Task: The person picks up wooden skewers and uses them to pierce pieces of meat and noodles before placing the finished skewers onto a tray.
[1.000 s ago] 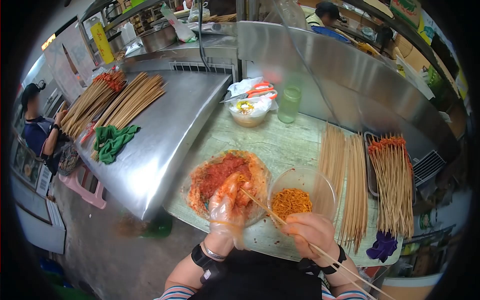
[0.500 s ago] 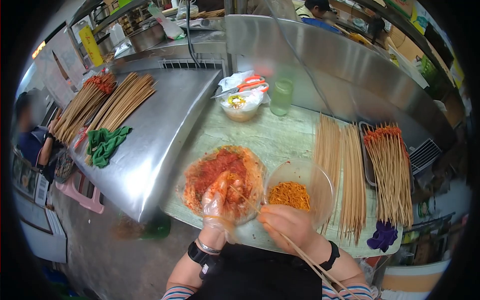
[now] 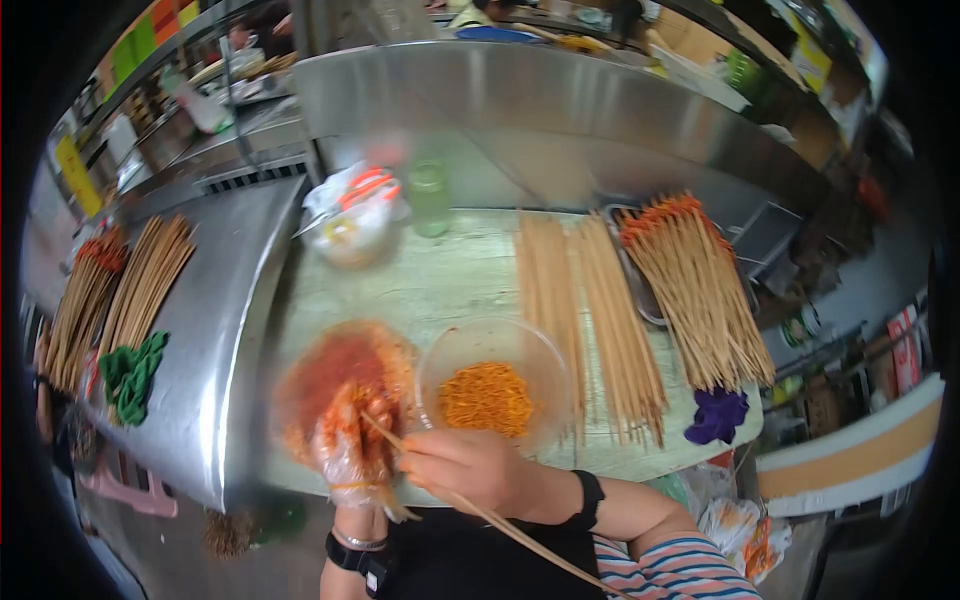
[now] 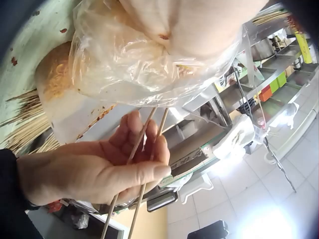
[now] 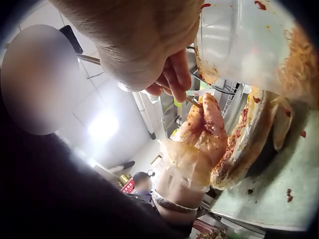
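Observation:
My left hand [image 3: 345,445], in a clear plastic glove smeared red, is curled over a plastic-lined container of red paste [image 3: 325,370]. In the right wrist view, the gloved fingers [image 5: 216,124] close around the tips of thin wooden sticks [image 5: 193,102]. My bare right hand [image 3: 475,470] pinches the sticks between thumb and fingers, just right of the glove; the left wrist view shows two sticks [image 4: 141,144] in this hand [image 4: 94,172]. Behind it stands a clear round tub [image 3: 553,365] with orange shreds [image 3: 485,398]. What lies inside the left hand is mostly hidden.
Bare skewers [image 3: 622,340] lie right of the tub, beside a tray of red-tipped skewers [image 3: 695,290] and a purple cloth [image 3: 716,415]. A bowl with orange-handled scissors [image 3: 372,187] and a green glass [image 3: 430,198] stand behind. More skewers [image 3: 150,270] and a green cloth [image 3: 132,375] are left.
The head view has swung right, so the table appears further left. My right hand has come closer to the gloved left hand, still pinching the sticks.

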{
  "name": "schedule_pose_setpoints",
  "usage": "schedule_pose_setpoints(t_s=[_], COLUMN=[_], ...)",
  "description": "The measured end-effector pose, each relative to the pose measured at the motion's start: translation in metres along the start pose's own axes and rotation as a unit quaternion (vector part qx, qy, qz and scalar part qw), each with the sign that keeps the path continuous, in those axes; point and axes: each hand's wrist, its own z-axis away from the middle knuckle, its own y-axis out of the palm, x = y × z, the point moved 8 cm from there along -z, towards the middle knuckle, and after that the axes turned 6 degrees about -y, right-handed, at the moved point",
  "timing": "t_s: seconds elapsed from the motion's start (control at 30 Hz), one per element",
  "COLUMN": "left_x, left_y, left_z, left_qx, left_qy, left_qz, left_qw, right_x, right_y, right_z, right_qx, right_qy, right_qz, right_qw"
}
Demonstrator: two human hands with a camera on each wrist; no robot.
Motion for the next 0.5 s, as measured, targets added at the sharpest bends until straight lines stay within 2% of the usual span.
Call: schedule_pose_setpoints(t_s=[0.1, 0.17, 0.2, 0.23, 0.3, 0.33, 0.37, 0.4, 0.47, 0.5], left_x=[-0.001, -0.005, -0.015, -0.021, -0.037, -0.026, -0.031, -0.035, -0.039, -0.040], left_y=[0.008, 0.013, 0.014, 0.006, 0.005, -0.029, -0.015, 0.000, -0.006, -0.010], left_z=[0.006, 0.003, -0.001, -0.011, -0.019, -0.035, -0.033, -0.029, -0.030, -0.029], left_qx=[-0.012, 0.002, 0.012, -0.047, -0.053, 0.055, 0.045, 0.034, -0.004, -0.021], left_qy=[0.001, 0.058, 0.110, 0.093, 0.164, 0.073, 0.079, 0.086, 0.120, 0.129], left_qz=[-0.021, -0.005, -0.074, -0.073, -0.065, -0.045, -0.048, -0.051, -0.059, -0.068], left_qw=[1.000, 0.998, 0.991, 0.992, 0.983, 0.995, 0.995, 0.994, 0.991, 0.989], right_x=[-0.007, -0.010, -0.010, -0.013, -0.029, -0.040, -0.046, -0.052, -0.066, -0.076], right_y=[-0.004, -0.014, -0.019, -0.023, -0.036, -0.042, -0.049, -0.061, -0.096, -0.120], right_z=[0.004, 0.004, 0.004, 0.005, 0.021, 0.033, 0.044, 0.057, 0.082, 0.097], right_qx=[-0.044, -0.060, -0.057, -0.055, -0.058, -0.073, -0.089, -0.137, -0.266, -0.332], right_qy=[0.023, 0.063, 0.082, 0.101, 0.147, 0.184, 0.220, 0.314, 0.337, 0.320], right_qz=[-0.021, -0.058, -0.073, -0.090, -0.159, -0.201, -0.244, -0.300, -0.336, -0.298], right_qw=[0.999, 0.995, 0.992, 0.989, 0.975, 0.959, 0.940, 0.890, 0.838, 0.836])
